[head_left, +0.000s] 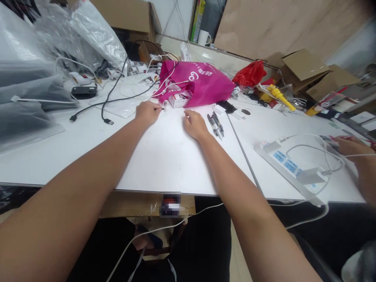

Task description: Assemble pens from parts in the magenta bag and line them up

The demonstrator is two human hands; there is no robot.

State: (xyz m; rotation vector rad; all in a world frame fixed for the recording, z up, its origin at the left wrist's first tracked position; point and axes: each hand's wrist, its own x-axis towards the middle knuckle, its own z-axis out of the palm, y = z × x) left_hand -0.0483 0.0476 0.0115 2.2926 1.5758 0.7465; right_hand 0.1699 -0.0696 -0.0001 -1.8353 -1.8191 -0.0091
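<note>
Currently, far left: plastic bags [26,98] lie on the desk [173,164]; two black cables [113,100] run across it, plug ends free. Next, left hand [148,112]: grip narrow, fingertips at a small item [165,106] on the desk; cannot tell whether it is pinched or only touched. Behind, between the hands: pink bag [202,84], white box [179,100] at its opening. Right hand [194,123]: fingers curled, near the desk surface; cannot tell whether the grip is closed on anything. Just right of it, pens [216,126] in a loose group. Farther right: power strip [289,168], then another person's hand [351,145].
</note>
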